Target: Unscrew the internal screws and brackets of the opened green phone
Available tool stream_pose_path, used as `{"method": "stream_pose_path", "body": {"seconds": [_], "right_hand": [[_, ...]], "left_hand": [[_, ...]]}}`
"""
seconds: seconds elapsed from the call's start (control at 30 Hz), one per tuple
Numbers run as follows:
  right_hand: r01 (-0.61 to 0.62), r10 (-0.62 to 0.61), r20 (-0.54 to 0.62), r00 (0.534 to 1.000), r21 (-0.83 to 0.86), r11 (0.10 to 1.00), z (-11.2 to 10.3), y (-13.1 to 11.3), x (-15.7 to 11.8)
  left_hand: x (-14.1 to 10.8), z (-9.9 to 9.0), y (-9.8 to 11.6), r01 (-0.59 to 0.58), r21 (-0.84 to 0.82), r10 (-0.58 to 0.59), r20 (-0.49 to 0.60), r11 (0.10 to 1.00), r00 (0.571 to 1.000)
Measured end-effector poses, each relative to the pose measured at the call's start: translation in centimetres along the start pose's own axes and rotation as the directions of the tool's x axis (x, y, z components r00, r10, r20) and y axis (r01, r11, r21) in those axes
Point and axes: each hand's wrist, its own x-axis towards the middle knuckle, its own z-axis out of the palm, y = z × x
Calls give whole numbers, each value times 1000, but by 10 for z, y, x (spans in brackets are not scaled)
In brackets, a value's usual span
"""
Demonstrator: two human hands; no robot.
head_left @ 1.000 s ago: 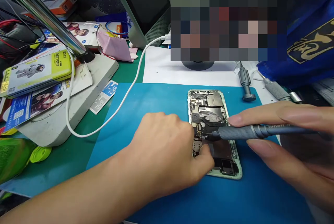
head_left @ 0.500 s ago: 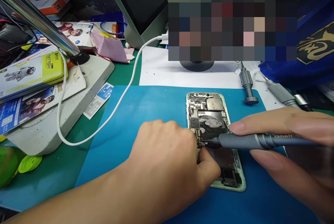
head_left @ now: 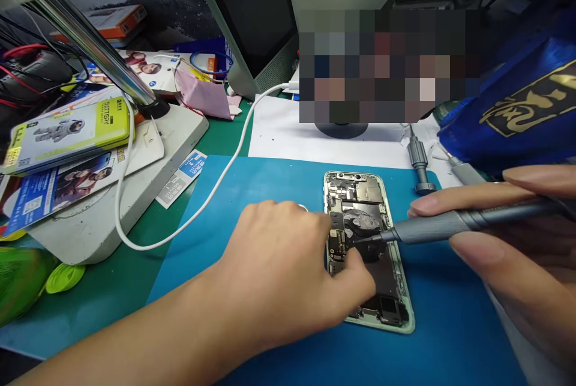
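An opened phone (head_left: 378,272) with its inner parts showing lies on the blue mat (head_left: 252,182). My left hand (head_left: 288,266) rests over the phone's left edge, fingers curled under and mostly hidden, the thumb on the lower inner parts. Whether it grips the phone or something smaller is not visible. Between the thumb and fingers of my right hand (head_left: 508,224) is a grey pen-like screwdriver (head_left: 432,228). Its thin tip points left, over the middle of the phone near my left thumb.
A white cable (head_left: 216,185) curves across the mat's left side. Behind the phone stands another grey screwdriver (head_left: 418,161), with a blue bag (head_left: 508,104) to its right. At left are a lamp base (head_left: 184,146) and a battery box (head_left: 72,131).
The screwdriver's tip has drawn back slightly from the parts beside my left thumb, and its handle now tilts up to the right. The whole view has shifted a little.
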Motion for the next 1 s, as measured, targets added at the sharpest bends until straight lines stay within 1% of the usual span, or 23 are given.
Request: {"method": "stream_pose_path", "body": {"seconds": [0.07, 0.13, 0.2, 0.27, 0.3, 0.37, 0.47, 0.53, 0.63, 0.73, 0.83, 1.0], "right_hand": [[6, -5, 29, 1000, -45, 999, 0, -2, 3], [-42, 43, 28, 999, -33, 999, -1, -2, 7], [-60, 60, 19, 998, -12, 998, -2, -2, 10], [-59, 59, 8, 998, -4, 998, -2, -2, 12], [-56, 56, 3, 998, 4, 998, -2, -2, 12], [-41, 41, 9, 999, 16, 999, -2, -1, 12], [14, -14, 30, 999, 12, 1000, -2, -3, 12], [44, -44, 44, 998, 9, 999, -2, -4, 12], [71, -73, 76, 994, 22, 997, -3, -8, 14], [68, -70, 94, 993, 22, 997, -3, -9, 16], [52, -53, 88, 995, 23, 998, -2, -10, 15], [66, -68, 84, 994, 26, 997, -1, -9, 13]], "left_hand": [[1, -2, -3, -58, -79, 51, -83, 995, 995], [2, -2, -5, -154, -168, 128, -156, 974, 979], [1, 0, -7, -246, -252, 193, -216, 936, 957], [0, 3, -7, -300, -322, 228, -244, 898, 943], [0, 4, -6, -305, -356, 228, -243, 883, 943], [-1, 6, -5, -274, -427, 203, -205, 862, 958], [-1, 6, -3, -172, -513, 134, -110, 841, 985], [-2, 5, -2, -122, -534, 107, -59, 837, 992], [-1, 4, -1, -90, -536, 103, -4, 840, 995], [-1, 5, -2, -93, -532, 112, 4, 842, 994], [0, 7, -2, -98, -528, 113, -5, 844, 994], [-2, 7, -3, -106, -543, 111, -23, 833, 994]]}}
